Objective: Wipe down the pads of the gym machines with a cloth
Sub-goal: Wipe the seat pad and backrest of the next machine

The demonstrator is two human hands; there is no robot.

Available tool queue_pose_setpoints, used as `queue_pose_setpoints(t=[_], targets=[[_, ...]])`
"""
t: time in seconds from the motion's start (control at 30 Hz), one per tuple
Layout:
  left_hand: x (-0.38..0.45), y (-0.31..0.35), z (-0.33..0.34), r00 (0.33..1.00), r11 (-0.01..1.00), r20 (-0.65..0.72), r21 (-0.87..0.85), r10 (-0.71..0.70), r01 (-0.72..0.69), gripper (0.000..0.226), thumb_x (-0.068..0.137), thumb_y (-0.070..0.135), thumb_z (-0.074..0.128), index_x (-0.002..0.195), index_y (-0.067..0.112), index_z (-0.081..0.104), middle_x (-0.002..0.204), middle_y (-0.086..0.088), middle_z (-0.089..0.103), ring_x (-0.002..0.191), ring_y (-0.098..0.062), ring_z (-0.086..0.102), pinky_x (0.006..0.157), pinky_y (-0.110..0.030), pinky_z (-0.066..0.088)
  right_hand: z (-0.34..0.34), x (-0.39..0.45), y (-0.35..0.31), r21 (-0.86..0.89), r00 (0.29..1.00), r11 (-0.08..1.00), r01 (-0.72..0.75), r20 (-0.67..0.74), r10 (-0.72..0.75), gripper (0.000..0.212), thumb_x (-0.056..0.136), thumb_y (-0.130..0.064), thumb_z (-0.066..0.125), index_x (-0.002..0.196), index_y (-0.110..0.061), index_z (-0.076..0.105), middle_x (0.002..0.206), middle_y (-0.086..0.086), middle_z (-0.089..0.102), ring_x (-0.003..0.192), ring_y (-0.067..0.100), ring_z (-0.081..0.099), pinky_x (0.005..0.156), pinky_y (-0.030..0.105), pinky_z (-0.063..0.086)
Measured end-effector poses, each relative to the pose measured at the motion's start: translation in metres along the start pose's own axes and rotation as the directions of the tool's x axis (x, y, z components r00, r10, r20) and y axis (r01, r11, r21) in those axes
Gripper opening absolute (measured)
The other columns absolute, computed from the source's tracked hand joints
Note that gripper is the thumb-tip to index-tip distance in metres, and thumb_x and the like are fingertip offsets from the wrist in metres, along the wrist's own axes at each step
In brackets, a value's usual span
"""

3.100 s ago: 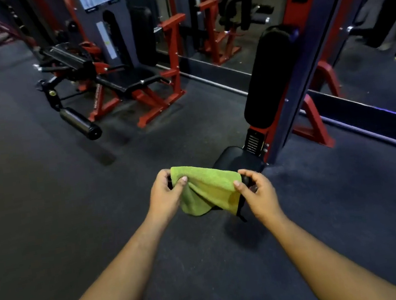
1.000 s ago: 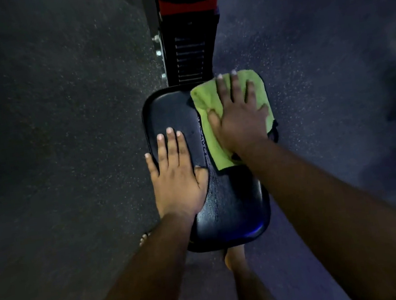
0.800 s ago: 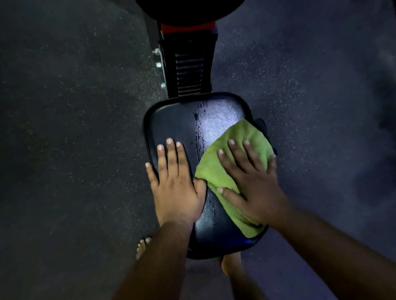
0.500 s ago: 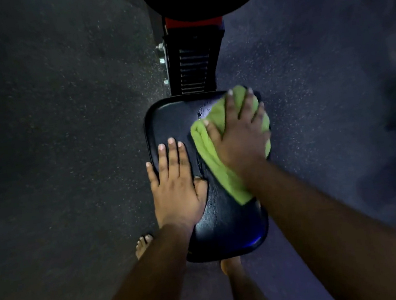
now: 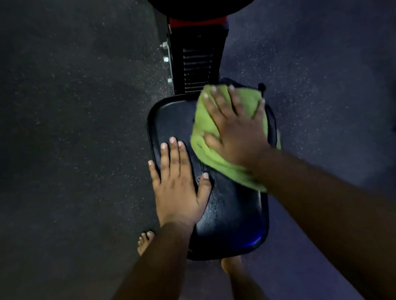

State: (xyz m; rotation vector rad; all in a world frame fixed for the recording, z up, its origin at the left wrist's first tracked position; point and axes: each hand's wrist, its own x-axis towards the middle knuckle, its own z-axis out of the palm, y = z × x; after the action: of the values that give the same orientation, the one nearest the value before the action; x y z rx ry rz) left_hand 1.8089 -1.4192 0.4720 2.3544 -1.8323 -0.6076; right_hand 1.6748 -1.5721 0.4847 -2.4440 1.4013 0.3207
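1. The right hand (image 5: 236, 129) lay flat with fingers spread and straight on the green cloth (image 5: 218, 142), pressing it onto the far right part of the black seat pad (image 5: 227, 211); half a second before it had been at much the same spot, and earlier still nearer the pad's front edge.
2. The cloth now spread wider under the palm, its far edge reaching the pad's back rim beside the slotted black bracket (image 5: 197, 69).
3. The left hand (image 5: 178, 190) stayed where it was, palm down with straight fingers on the pad's left side, holding nothing.
4. The two hands were apart, thumb near the cloth.
5. Bare feet (image 5: 145, 241) stood on the dark speckled floor (image 5: 52, 143) under the pad, as before.
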Motion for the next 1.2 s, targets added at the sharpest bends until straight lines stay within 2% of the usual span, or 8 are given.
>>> queue_pose_setpoints(t=[0.17, 0.23, 0.33, 0.47, 0.6, 0.83, 1.07, 1.2], targets=[[0.0, 0.002, -0.001, 0.999, 0.999, 0.039, 0.044, -0.026, 0.024, 0.087, 0.096, 0.056, 0.032, 0.163, 0.009, 0.004, 0.172, -0.007, -0.007, 0.158, -0.023, -0.011, 0.126, -0.057, 0.005, -0.004, 0.007, 0.012, -0.044, 0.996, 0.996, 0.083, -0.03, -0.085, 0.088, 0.093, -0.08, 0.022, 0.163, -0.032, 0.002, 0.173, -0.005, 0.001, 0.159, 0.024, 0.0, 0.113, 0.079, 0.006], [0.001, 0.003, 0.0, 0.998, 0.998, 0.051, 0.052, -0.037, 0.035, 0.092, 0.094, 0.057, 0.037, 0.163, 0.009, 0.002, 0.172, -0.007, -0.008, 0.158, -0.023, -0.012, 0.127, -0.057, 0.003, -0.003, -0.005, 0.028, 0.039, 0.998, 0.998, -0.053, -0.017, 0.054, 0.092, 0.09, -0.082, 0.024, 0.163, -0.032, -0.003, 0.172, -0.002, -0.004, 0.158, 0.028, -0.001, 0.115, 0.078, 0.002], [0.002, 0.005, 0.002, 0.998, 0.998, 0.042, 0.045, -0.038, 0.036, 0.093, 0.092, 0.056, 0.039, 0.163, 0.008, 0.003, 0.172, -0.008, -0.007, 0.158, -0.023, -0.012, 0.127, -0.055, 0.0, -0.007, 0.018, 0.014, 0.004, 0.972, 0.972, -0.235, -0.016, 0.235, 0.092, 0.089, -0.078, 0.017, 0.162, -0.021, 0.013, 0.169, 0.011, 0.015, 0.153, 0.038, 0.017, 0.113, 0.074, 0.022], [0.001, 0.004, 0.003, 0.998, 0.998, 0.038, 0.043, -0.043, 0.041, 0.094, 0.091, 0.056, 0.039, 0.162, 0.003, 0.009, 0.171, -0.014, 0.002, 0.159, -0.026, -0.007, 0.128, -0.053, 0.005, -0.017, 0.074, -0.058, -0.063, 0.991, 0.989, 0.134, 0.021, -0.133, 0.074, 0.098, -0.067, 0.027, 0.155, -0.02, 0.033, 0.157, 0.008, 0.04, 0.141, 0.033, 0.039, 0.111, 0.059, 0.028], [0.0, -0.001, 0.004, 0.999, 0.999, 0.034, 0.037, -0.021, 0.02, 0.095, 0.09, 0.057, 0.043, 0.161, 0.001, 0.013, 0.17, -0.016, 0.007, 0.159, -0.027, -0.003, 0.127, -0.054, 0.008, -0.024, 0.093, -0.045, -0.025, 0.913, 0.915, 0.403, 0.079, -0.4, 0.074, 0.099, -0.067, 0.032, 0.16, -0.025, 0.027, 0.163, 0.003, 0.036, 0.146, 0.027, 0.036, 0.116, 0.051, 0.03], [0.0, 0.0, 0.003, 0.999, 0.999, 0.02, -0.043, -0.026, 0.026, 0.095, 0.092, 0.055, 0.038, 0.162, 0.004, 0.0, 0.171, -0.012, -0.009, 0.158, -0.025, -0.011, 0.127, -0.055, 0.008, 0.003, -0.03, -0.001, -0.038, 0.993, 0.993, -0.107, 0.037, 0.109, 0.084, 0.094, -0.077, 0.024, 0.162, -0.037, -0.003, 0.172, -0.003, -0.01, 0.157, 0.035, -0.01, 0.107, 0.082, 0.008], [-0.002, -0.005, 0.004, 0.997, 0.978, -0.077, -0.209, 0.011, -0.027, 0.089, 0.099, 0.051, 0.03, 0.159, 0.001, -0.012, 0.17, -0.016, -0.01, 0.158, -0.026, -0.011, 0.128, -0.052, 0.005, -0.013, 0.056, -0.029, -0.051, 1.0, 0.999, 0.019, -0.004, -0.019, 0.091, 0.092, -0.079, 0.019, 0.164, -0.026, -0.001, 0.172, 0.0, 0.005, 0.157, 0.026, 0.01, 0.116, 0.074, 0.01], [-0.008, -0.008, 0.0, 0.987, 0.891, -0.158, -0.45, -0.019, -0.055, 0.082, 0.1, 0.046, 0.029, 0.161, 0.0, -0.002, 0.171, -0.016, -0.004, 0.159, -0.025, -0.002, 0.127, -0.054, 0.009, 0.01, -0.014, -0.047, -0.009, 0.997, 0.999, -0.052, -0.061, 0.051, 0.092, 0.095, -0.073, 0.024, 0.164, -0.014, 0.006, 0.172, 0.006, 0.002, 0.159, 0.023, 0.003, 0.123, 0.062, 0.008]])
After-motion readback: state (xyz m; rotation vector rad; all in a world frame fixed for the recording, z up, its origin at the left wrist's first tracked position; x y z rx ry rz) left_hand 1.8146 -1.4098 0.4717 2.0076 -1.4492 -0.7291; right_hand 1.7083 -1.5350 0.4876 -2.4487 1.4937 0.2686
